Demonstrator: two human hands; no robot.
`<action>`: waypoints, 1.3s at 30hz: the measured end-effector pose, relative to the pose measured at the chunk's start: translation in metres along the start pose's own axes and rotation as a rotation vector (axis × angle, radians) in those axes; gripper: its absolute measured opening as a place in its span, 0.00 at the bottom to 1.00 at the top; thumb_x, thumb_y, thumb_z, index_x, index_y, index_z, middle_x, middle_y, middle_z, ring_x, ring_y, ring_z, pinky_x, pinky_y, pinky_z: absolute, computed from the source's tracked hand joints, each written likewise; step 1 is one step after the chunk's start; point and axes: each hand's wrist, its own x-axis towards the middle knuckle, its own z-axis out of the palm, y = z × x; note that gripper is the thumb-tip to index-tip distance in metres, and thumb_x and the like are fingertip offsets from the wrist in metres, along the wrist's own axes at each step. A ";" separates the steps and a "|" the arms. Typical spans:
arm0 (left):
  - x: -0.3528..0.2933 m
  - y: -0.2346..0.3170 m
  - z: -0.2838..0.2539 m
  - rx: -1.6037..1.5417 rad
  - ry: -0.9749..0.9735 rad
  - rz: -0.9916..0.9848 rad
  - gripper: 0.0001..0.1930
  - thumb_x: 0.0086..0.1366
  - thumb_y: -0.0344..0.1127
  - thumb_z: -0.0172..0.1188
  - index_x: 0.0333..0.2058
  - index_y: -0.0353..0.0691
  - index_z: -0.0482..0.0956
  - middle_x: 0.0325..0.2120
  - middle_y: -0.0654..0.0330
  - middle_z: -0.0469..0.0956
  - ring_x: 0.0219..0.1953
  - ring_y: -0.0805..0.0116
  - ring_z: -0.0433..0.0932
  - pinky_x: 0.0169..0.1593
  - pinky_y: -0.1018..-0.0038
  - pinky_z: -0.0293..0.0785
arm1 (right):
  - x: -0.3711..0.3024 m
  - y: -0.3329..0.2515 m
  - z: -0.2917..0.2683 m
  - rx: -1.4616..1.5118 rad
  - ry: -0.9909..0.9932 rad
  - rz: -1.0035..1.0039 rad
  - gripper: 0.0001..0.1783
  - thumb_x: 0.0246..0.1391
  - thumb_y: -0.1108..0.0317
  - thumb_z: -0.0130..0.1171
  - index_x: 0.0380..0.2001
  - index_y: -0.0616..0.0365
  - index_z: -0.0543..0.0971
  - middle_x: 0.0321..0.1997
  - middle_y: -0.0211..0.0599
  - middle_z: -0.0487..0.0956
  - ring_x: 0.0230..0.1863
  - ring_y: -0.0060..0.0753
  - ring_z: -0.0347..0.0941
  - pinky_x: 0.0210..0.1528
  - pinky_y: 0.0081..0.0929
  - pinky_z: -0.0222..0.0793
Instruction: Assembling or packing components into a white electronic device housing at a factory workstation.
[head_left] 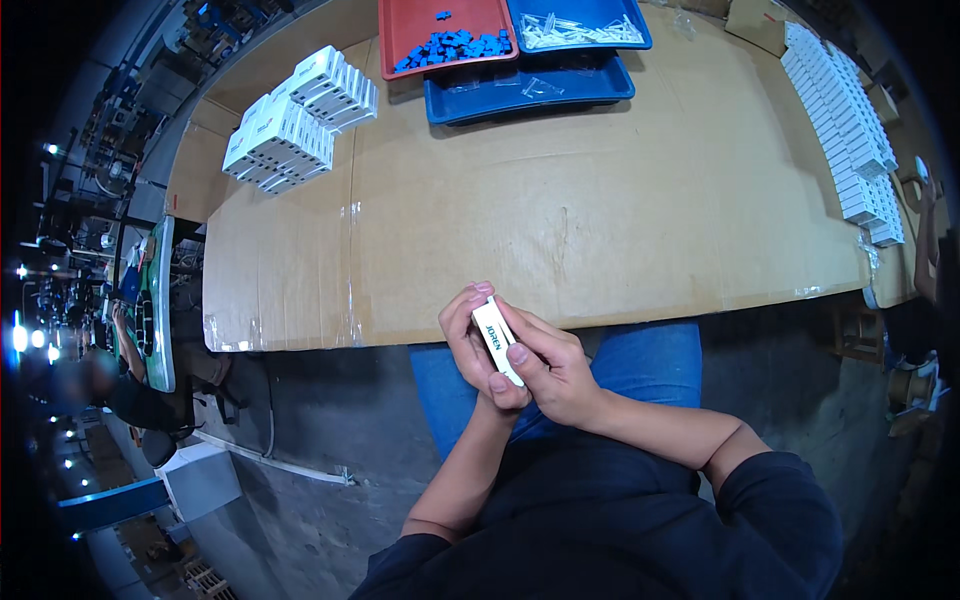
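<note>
A small white rectangular box-shaped piece (493, 338) with dark printing on its face is held between both hands, just off the near edge of the table and above my lap. My left hand (468, 335) wraps round its left side, the fingers curled at the far end and the thumb near the lower end. From the right, my right hand (560, 370) closes on it, with the thumb pressed against its side. The piece tilts, its far end leaning left. Its underside is hidden by my fingers.
Cardboard covers the table (600, 220). Stacked white pieces (285, 130) stand at the far left, and long rows of them (840, 130) at the right. A red tray (400, 30) holds blue parts, a blue tray (640, 40) white sticks; a lower blue tray (470, 105) has clear plastic bits. Another person (135, 390) sits left.
</note>
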 end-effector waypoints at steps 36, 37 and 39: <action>0.003 0.004 -0.006 -0.422 -0.147 -0.746 0.44 0.76 0.71 0.31 0.76 0.41 0.47 0.69 0.47 0.63 0.70 0.56 0.65 0.72 0.59 0.59 | 0.017 0.000 -0.045 -0.592 0.008 -0.219 0.42 0.56 0.52 0.68 0.71 0.55 0.69 0.70 0.54 0.67 0.71 0.55 0.65 0.71 0.49 0.62; 0.008 0.012 -0.004 -0.487 -0.121 -0.897 0.42 0.77 0.70 0.31 0.76 0.43 0.50 0.68 0.48 0.65 0.69 0.57 0.66 0.71 0.60 0.60 | 0.019 0.001 -0.048 -0.591 0.009 -0.219 0.42 0.56 0.52 0.68 0.71 0.55 0.69 0.70 0.54 0.67 0.71 0.55 0.65 0.71 0.49 0.62; 0.014 0.029 -0.002 -0.540 -0.123 -0.996 0.39 0.79 0.67 0.30 0.74 0.42 0.56 0.66 0.51 0.68 0.67 0.60 0.69 0.70 0.62 0.63 | 0.024 0.007 -0.056 -0.632 -0.146 -0.350 0.47 0.48 0.50 0.71 0.71 0.53 0.69 0.74 0.57 0.62 0.76 0.61 0.58 0.73 0.65 0.54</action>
